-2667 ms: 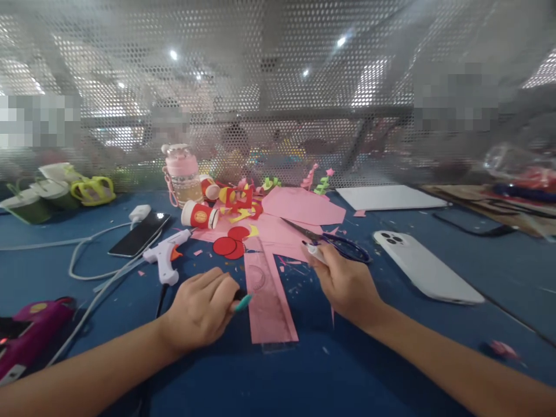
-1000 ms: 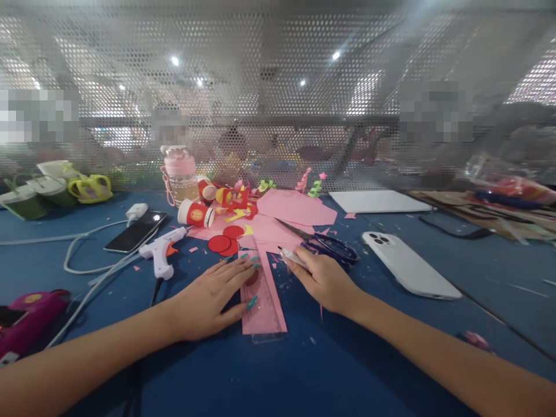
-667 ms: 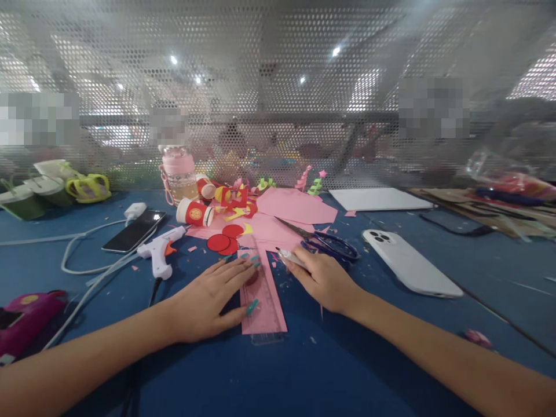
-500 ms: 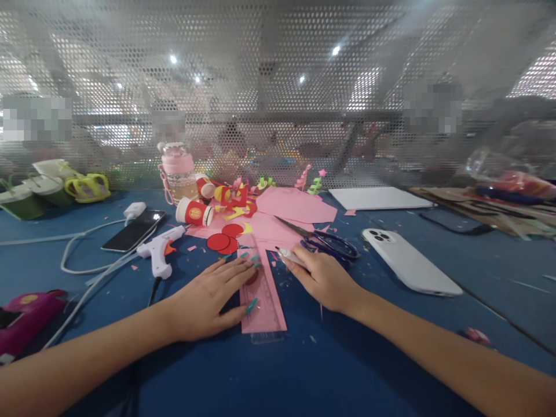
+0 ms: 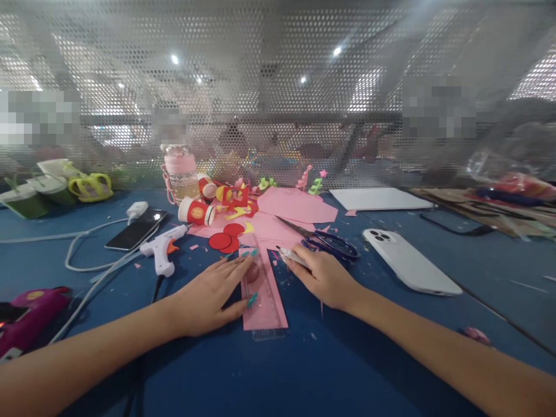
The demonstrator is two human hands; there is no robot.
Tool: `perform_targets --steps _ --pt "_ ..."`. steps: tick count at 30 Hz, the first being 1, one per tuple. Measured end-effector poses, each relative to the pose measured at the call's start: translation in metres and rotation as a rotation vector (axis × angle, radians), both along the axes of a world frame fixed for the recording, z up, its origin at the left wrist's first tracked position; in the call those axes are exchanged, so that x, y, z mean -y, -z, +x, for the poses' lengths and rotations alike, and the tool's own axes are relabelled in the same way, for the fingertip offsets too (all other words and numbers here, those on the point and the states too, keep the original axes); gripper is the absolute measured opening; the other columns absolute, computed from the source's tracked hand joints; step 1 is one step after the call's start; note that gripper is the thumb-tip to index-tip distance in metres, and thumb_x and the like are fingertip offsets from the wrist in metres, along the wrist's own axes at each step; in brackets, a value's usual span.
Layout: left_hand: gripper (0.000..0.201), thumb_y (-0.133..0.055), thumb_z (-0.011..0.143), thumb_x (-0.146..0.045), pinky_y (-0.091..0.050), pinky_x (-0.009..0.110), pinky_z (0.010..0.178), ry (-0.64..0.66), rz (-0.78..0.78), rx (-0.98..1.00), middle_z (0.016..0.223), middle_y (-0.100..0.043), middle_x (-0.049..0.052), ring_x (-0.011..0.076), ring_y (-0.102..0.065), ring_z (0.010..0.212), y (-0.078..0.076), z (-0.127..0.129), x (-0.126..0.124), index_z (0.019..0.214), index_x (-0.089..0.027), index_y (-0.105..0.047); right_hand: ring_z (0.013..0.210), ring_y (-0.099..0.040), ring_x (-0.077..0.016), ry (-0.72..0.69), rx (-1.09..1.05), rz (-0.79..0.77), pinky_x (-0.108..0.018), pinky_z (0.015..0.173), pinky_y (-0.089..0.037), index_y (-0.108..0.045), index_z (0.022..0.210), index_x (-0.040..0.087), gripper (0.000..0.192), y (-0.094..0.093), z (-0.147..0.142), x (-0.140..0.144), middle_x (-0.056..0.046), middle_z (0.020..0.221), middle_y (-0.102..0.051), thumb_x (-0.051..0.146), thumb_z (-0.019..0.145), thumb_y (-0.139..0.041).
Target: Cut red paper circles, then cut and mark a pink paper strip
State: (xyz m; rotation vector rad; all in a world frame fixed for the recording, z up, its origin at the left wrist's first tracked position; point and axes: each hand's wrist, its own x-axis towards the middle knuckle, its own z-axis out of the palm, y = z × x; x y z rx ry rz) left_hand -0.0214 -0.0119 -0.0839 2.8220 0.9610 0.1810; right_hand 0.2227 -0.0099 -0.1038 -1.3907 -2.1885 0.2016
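My left hand [image 5: 217, 295] lies with fingers stretched over a clear ruler [image 5: 266, 301], which rests on a strip of pink paper [image 5: 278, 315]. The ruler's near end sticks out past the paper's lower edge. In my right hand [image 5: 328, 272] is a white marker [image 5: 293, 256], its dark tip pointing left, a little right of the strip. Blue-handled scissors [image 5: 334, 244] lie beyond my right hand with their blades on pink paper sheets [image 5: 299, 205]. Red paper circles [image 5: 220, 241] sit just past my left fingertips.
Left stand a white glue gun [image 5: 163, 252], a black phone [image 5: 136, 230], a magenta tool [image 5: 35, 313] and cables. A paper cup [image 5: 196, 212] lies before a pink-lidded bottle [image 5: 180, 174]. Right are a white phone [image 5: 408, 260] and white sheet [image 5: 380, 198]. Perforated metal screen [image 5: 269, 87] closes the back.
My left fingers have shifted slightly on the ruler, uncovering more of a round spot on it. My right hand with the marker stays nearly in place. The view has moved slightly.
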Motion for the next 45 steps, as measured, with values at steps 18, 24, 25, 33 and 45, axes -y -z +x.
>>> perform_targets --steps 18,24,25,33,45 --pt "0.056 -0.038 0.094 -0.045 -0.024 0.052 0.111 0.032 0.005 0.033 0.148 -0.033 0.016 0.0279 -0.026 0.139 0.004 -0.001 -0.001 0.142 -0.015 -0.034 0.049 -0.049 -0.0146 0.005 -0.461 0.097 -0.029 0.049 -0.04 -0.027 0.11 0.021 0.027 0.011 -0.004 0.003 0.003 0.066 -0.047 0.021 0.085 -0.039" --pt "0.052 -0.037 0.094 -0.044 -0.025 0.052 0.111 0.04 0.021 0.074 0.145 -0.041 0.013 0.0268 -0.031 0.137 0.008 -0.002 -0.003 0.138 -0.018 -0.041 0.04 -0.046 -0.009 -0.04 -0.532 0.0 -0.025 0.041 -0.042 -0.028 0.126 0.023 0.037 0.009 -0.004 -0.002 0.003 0.072 -0.05 0.018 0.089 -0.036" --pt "0.051 -0.036 0.094 -0.044 -0.026 0.052 0.111 0.043 0.028 0.079 0.144 -0.043 0.013 0.0274 -0.032 0.137 0.008 -0.002 -0.003 0.138 -0.018 -0.042 0.039 -0.046 -0.0087 -0.051 -0.541 -0.015 -0.025 0.041 -0.043 -0.036 0.121 0.022 0.031 0.008 -0.003 -0.002 0.004 0.068 -0.049 0.021 0.09 -0.036" --pt "0.047 -0.037 0.094 -0.04 -0.031 0.051 0.109 -0.003 0.114 0.086 0.142 -0.045 0.017 0.0314 -0.036 0.134 0.001 0.0 0.0 0.131 -0.014 -0.051 0.046 -0.057 -0.0132 -0.165 -0.918 -0.367 -0.029 0.043 -0.048 -0.052 0.102 0.019 0.028 0.002 0.004 -0.004 -0.003 0.072 -0.064 0.038 0.082 -0.049" --pt "0.052 -0.038 0.094 -0.046 -0.022 0.051 0.112 0.113 0.03 0.01 0.149 -0.035 0.011 0.0267 -0.027 0.139 -0.002 0.003 -0.004 0.14 -0.022 -0.039 0.055 -0.06 -0.0118 -0.146 -1.222 -0.521 -0.031 0.055 -0.052 -0.057 0.091 0.024 0.026 -0.001 0.012 -0.01 -0.008 0.11 -0.069 0.031 0.068 -0.067"
